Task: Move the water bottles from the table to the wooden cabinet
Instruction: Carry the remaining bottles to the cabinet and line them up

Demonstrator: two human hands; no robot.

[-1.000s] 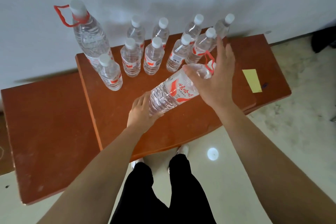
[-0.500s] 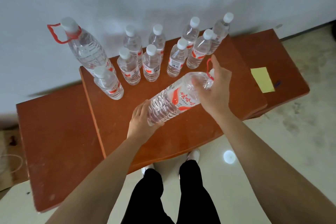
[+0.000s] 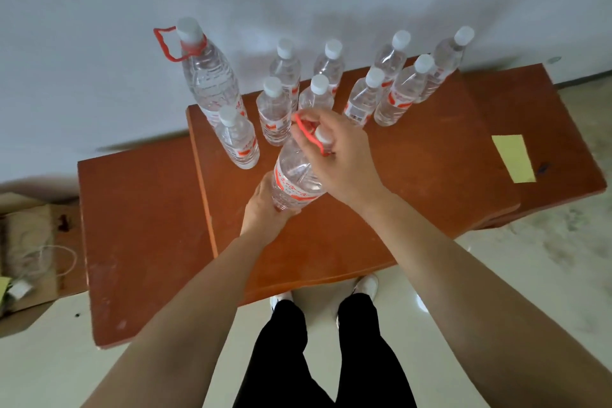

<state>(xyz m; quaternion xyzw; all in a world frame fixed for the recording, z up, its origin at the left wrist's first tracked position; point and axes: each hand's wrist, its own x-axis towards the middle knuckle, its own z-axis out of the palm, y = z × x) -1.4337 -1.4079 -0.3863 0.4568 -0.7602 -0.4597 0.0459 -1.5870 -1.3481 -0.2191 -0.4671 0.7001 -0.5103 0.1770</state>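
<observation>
A large clear water bottle (image 3: 295,175) with a red label and red carry loop stands nearly upright above the reddish wooden cabinet top (image 3: 414,182). My left hand (image 3: 265,210) cups its base. My right hand (image 3: 341,156) grips its neck and cap from the right. Behind it stand several small white-capped bottles (image 3: 364,99), and one more large bottle with a red loop (image 3: 208,76) rises at the back left, against the wall.
A lower wooden surface (image 3: 132,228) adjoins on the left. A yellow sticky note (image 3: 513,157) lies at the right. An open cardboard box (image 3: 26,258) with string sits on the floor at far left. My legs and shoes (image 3: 331,341) are below the front edge.
The large bottle swung from lying tilted with its cap to the right to nearly upright. My right hand moved left with the neck, and the view shifted right.
</observation>
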